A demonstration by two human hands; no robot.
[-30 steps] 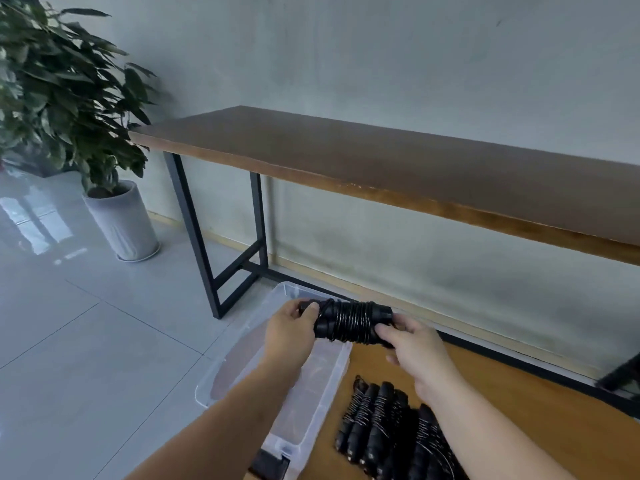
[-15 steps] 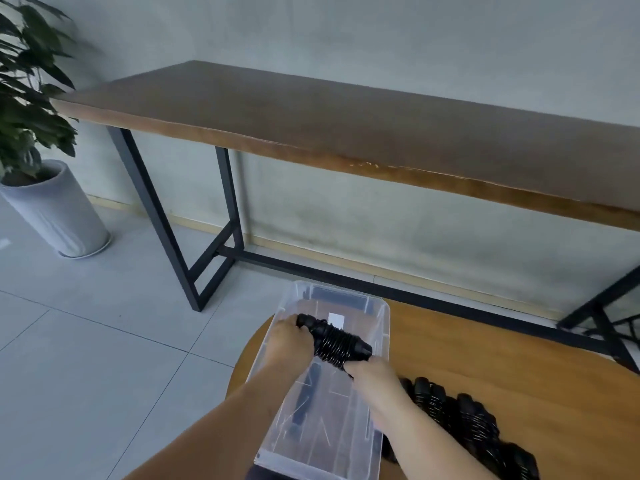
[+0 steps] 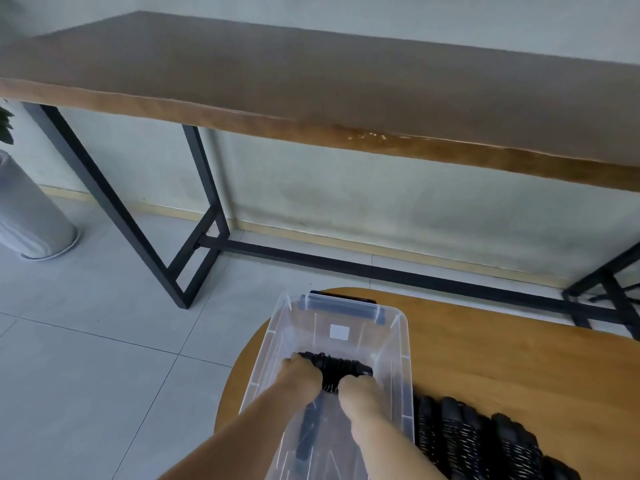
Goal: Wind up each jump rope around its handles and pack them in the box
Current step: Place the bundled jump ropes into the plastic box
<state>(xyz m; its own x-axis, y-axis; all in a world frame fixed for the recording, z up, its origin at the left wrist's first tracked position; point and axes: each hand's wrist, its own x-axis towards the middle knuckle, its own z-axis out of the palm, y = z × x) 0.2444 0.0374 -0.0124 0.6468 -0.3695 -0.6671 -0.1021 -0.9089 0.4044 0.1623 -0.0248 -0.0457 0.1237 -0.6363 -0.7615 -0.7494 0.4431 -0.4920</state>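
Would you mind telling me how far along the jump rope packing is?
Done: several wound ropes lie in a row on the round table. In hand: left hand and right hand lower one wound bundle into the clear box. Left: packing that row.

Left hand, right hand side by side, fingers curled gripping, forearms extended forward.

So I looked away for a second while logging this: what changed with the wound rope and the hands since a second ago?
Both hands, left hand and right hand, carried the wound jump rope from above the clear plastic box down into it, nothing let go. Each hand still grips one end. The pile of wound ropes stays on the round wooden table beside the box.
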